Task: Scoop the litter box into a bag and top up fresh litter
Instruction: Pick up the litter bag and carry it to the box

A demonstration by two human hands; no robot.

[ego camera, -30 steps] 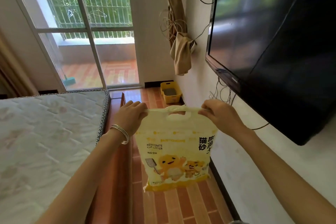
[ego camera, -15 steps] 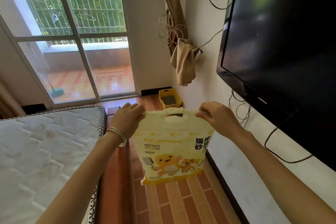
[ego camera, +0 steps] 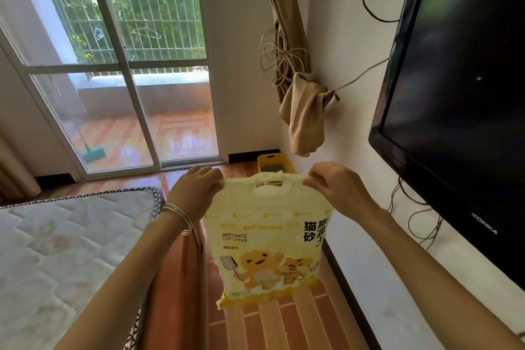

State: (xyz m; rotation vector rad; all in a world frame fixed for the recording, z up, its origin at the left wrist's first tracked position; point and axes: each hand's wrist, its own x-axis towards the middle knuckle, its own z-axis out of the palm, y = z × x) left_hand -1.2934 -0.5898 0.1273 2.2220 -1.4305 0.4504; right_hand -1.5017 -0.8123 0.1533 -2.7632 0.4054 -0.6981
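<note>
While the yellow litter box (ego camera: 273,165) sits far off by the wall, your left hand (ego camera: 196,193) and right hand (ego camera: 335,189) each pinch the litter bag (ego camera: 267,239) top, held above the floor.

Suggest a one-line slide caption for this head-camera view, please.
Both hands, left and right, grip a yellow cat litter bag by its top corners, litter box ahead.

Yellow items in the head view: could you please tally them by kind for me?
Litter bag, pale yellow, held up by the left hand and right hand: 1
Litter box, yellow, on the floor by the wall: 1
Total: 2
</note>
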